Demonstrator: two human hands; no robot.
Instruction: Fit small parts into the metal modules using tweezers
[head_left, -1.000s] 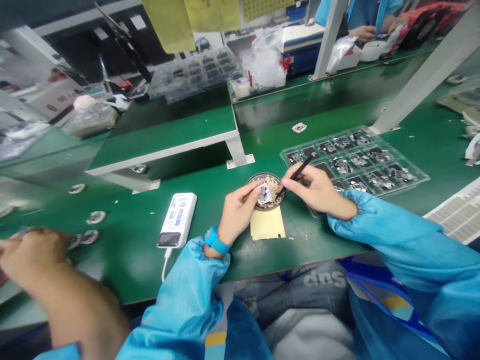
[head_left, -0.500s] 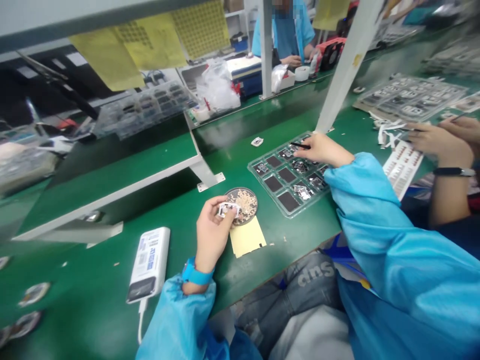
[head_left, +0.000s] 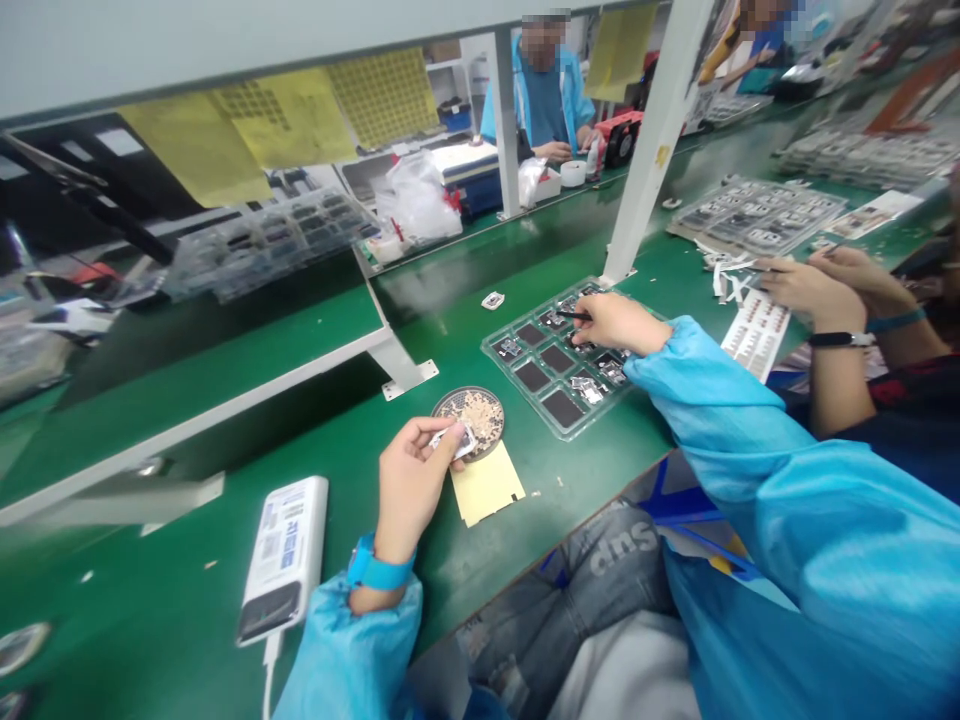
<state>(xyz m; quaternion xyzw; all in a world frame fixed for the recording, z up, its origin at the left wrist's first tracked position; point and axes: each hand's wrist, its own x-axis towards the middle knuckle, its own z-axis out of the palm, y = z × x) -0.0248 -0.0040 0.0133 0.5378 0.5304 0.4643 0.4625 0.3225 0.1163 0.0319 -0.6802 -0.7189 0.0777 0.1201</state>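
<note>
The left hand pinches a part over the edge of the dish, and the right hand, closed on tweezers, is over the tray, apparently at a pick-or-place step calling next for a precise tip.

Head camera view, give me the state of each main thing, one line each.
Left hand: pinching the white-framed part.
White-framed part: held over the dish.
Right hand: closed on the black tool, above the tray.
Black tool: held, partly hidden.
Tray: flat; some compartments hold silvery parts.
Dish: flat, holding small tan pieces.
Yellow notes: flat.
White power bank: flat, cable plugged in.
</note>
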